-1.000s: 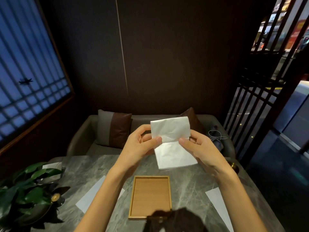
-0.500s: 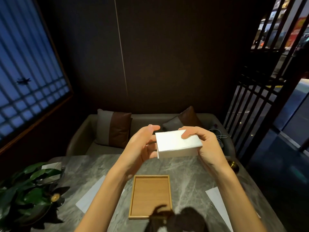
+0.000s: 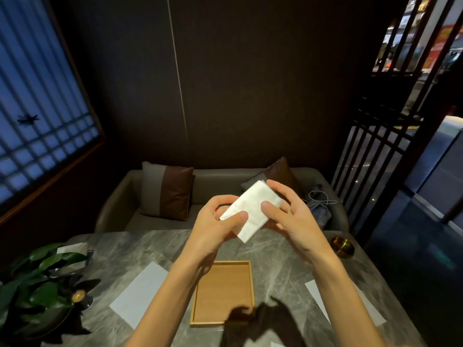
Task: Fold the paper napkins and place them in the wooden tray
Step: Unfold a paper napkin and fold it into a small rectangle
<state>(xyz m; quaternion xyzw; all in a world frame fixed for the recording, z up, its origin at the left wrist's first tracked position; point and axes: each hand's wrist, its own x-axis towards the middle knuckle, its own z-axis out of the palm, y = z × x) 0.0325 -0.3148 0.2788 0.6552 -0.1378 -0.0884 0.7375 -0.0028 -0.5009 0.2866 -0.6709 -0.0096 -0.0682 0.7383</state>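
Observation:
A white folded paper napkin (image 3: 251, 209) is held in the air above the far part of the table, tilted on a diagonal. My left hand (image 3: 216, 226) pinches its lower left edge between thumb and fingers. My right hand (image 3: 288, 214) holds its right side, thumb on top and fingers behind. Below my hands an empty wooden tray (image 3: 223, 294) lies flat on the grey marble table (image 3: 275, 266). One flat white napkin (image 3: 139, 294) lies left of the tray and another flat napkin (image 3: 320, 294) lies right of it, partly under my right forearm.
A potted green plant (image 3: 32, 284) stands at the table's left edge. A small brass-coloured dish (image 3: 342, 245) sits at the far right corner. Behind the table is a grey sofa (image 3: 215, 181) with two cushions, a bag and a cable.
The napkin went from half unfolded to folded over into a smaller rectangle, then turned onto a diagonal. Both hands shifted their grip and stayed above the tray.

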